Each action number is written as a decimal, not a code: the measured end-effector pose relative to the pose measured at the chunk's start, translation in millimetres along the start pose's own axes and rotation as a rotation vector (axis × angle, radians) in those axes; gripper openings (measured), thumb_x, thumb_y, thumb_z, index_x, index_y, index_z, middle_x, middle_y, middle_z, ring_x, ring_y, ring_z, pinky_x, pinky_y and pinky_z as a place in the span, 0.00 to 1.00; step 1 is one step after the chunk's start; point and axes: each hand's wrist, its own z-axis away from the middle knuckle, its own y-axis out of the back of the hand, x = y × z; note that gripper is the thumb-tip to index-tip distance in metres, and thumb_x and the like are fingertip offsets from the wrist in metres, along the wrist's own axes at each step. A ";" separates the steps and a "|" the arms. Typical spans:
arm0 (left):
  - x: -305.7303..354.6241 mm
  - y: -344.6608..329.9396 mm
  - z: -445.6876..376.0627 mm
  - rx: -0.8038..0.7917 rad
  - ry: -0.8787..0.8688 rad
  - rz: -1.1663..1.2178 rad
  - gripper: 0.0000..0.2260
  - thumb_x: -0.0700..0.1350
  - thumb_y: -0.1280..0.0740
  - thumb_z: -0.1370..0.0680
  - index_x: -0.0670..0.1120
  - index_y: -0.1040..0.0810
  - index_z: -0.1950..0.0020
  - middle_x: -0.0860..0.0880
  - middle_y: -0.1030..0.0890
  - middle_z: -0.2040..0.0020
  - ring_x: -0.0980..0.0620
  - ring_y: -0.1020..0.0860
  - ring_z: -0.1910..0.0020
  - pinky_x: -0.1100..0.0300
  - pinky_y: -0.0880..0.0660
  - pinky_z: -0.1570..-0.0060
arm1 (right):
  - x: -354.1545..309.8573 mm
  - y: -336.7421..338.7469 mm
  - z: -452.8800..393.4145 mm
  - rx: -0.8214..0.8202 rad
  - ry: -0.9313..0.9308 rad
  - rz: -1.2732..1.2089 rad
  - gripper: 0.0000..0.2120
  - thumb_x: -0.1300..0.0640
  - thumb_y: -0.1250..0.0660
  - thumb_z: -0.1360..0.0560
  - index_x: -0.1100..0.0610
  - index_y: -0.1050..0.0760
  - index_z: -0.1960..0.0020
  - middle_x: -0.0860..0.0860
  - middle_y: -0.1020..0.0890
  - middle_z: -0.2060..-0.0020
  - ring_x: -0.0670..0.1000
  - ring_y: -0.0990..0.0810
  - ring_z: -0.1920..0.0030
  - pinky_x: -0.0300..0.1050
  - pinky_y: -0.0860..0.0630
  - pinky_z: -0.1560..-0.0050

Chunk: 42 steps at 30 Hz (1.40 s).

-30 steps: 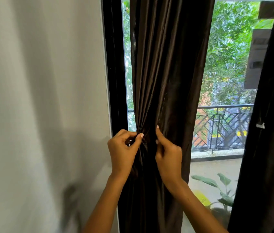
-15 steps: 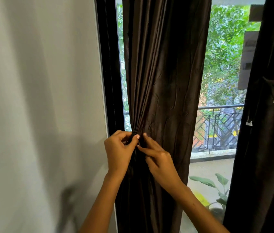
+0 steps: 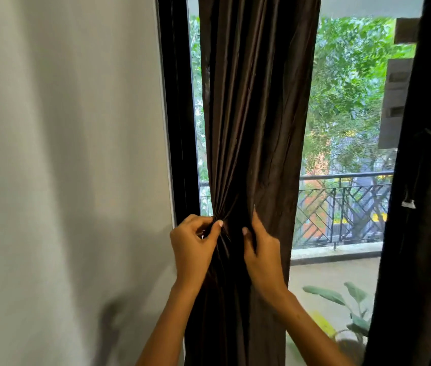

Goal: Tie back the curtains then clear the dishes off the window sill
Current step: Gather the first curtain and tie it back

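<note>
The grey wall [image 3: 63,154] fills your left side, with the black window frame [image 3: 174,114] beside it. The dark brown curtain [image 3: 256,114] hangs just right of that frame, gathered into a narrow waist at hand height; a second dark curtain [image 3: 420,207] hangs at the far right. Your left hand [image 3: 191,244] pinches the bunched folds on the waist's left side (something small glints between its fingers, too small to tell). Your right hand [image 3: 262,249] grips the fabric on the right, index finger straight up along it.
</note>
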 end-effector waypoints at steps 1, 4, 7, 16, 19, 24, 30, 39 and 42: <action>0.5 0.9 0.6 -0.008 0.000 0.008 0.03 0.41 0.25 0.29 0.43 0.16 0.58 0.53 0.19 0.63 0.58 0.20 0.62 0.71 0.25 0.61 | -2.1 -2.1 8.5 -0.040 0.029 0.010 0.26 0.66 0.39 0.21 0.54 0.40 0.25 0.56 0.16 0.58 0.49 0.19 0.63 0.36 0.26 0.63; 2.5 2.2 4.0 -0.034 -0.008 0.042 0.02 0.42 0.26 0.28 0.45 0.16 0.58 0.53 0.19 0.63 0.58 0.20 0.62 0.68 0.24 0.61 | -1.9 -7.0 19.1 -0.134 0.082 0.029 0.30 0.70 0.40 0.24 0.54 0.42 0.25 0.55 0.17 0.53 0.48 0.20 0.56 0.36 0.24 0.54; 5.8 3.1 7.3 -0.058 0.002 0.086 0.03 0.42 0.27 0.28 0.44 0.15 0.56 0.52 0.18 0.62 0.57 0.19 0.61 0.67 0.23 0.61 | -6.0 -6.8 17.2 -0.233 0.111 0.013 0.30 0.64 0.42 0.23 0.50 0.47 0.26 0.54 0.26 0.33 0.45 0.24 0.41 0.31 0.28 0.43; 2.3 1.4 -3.2 -0.010 -0.007 -0.057 0.05 0.42 0.24 0.30 0.43 0.16 0.57 0.53 0.19 0.63 0.59 0.20 0.64 0.73 0.25 0.62 | 1.9 -1.6 23.1 -0.384 0.134 0.073 0.25 0.48 0.48 0.25 0.49 0.33 0.29 0.44 0.53 0.23 0.42 0.56 0.24 0.48 0.51 0.24; 1.9 2.8 -3.9 -0.018 -0.033 -0.062 0.05 0.41 0.25 0.29 0.42 0.16 0.56 0.55 0.21 0.63 0.60 0.21 0.64 0.75 0.26 0.61 | 4.0 7.7 7.0 0.095 0.077 0.259 0.27 0.41 0.40 0.25 0.46 0.36 0.27 0.53 0.56 0.22 0.51 0.60 0.23 0.57 0.54 0.28; 1.8 3.5 -1.1 -0.037 -0.054 -0.056 0.04 0.40 0.26 0.28 0.43 0.16 0.54 0.53 0.20 0.63 0.57 0.21 0.61 0.72 0.25 0.60 | 2.4 25.2 -22.1 0.049 -0.263 -0.254 0.51 0.38 0.30 0.33 0.47 0.59 0.22 0.48 0.43 0.24 0.48 0.39 0.26 0.51 0.36 0.28; 7.5 -2.0 4.2 -0.041 -0.065 -0.047 0.03 0.41 0.26 0.28 0.44 0.16 0.55 0.52 0.19 0.63 0.57 0.20 0.63 0.66 0.23 0.61 | -3.7 8.8 -9.5 -0.035 -0.008 -0.068 0.21 0.53 0.41 0.19 0.54 0.34 0.28 0.41 0.19 0.59 0.41 0.19 0.59 0.35 0.25 0.62; 15.4 2.8 9.2 -0.068 -0.067 -0.022 0.05 0.43 0.27 0.27 0.43 0.16 0.54 0.52 0.19 0.63 0.57 0.20 0.63 0.64 0.23 0.60 | -8.8 -4.3 6.6 -0.193 -0.027 -0.199 0.35 0.25 0.55 0.28 0.36 0.64 0.28 0.42 0.57 0.23 0.43 0.53 0.24 0.54 0.46 0.25; 18.0 2.2 11.0 -0.102 -0.048 0.010 0.07 0.44 0.28 0.27 0.42 0.16 0.53 0.51 0.18 0.61 0.57 0.20 0.61 0.63 0.22 0.59 | -11.5 -5.3 10.0 -0.259 -0.021 -0.127 0.40 0.21 0.61 0.33 0.40 0.67 0.29 0.42 0.66 0.26 0.40 0.64 0.25 0.55 0.58 0.24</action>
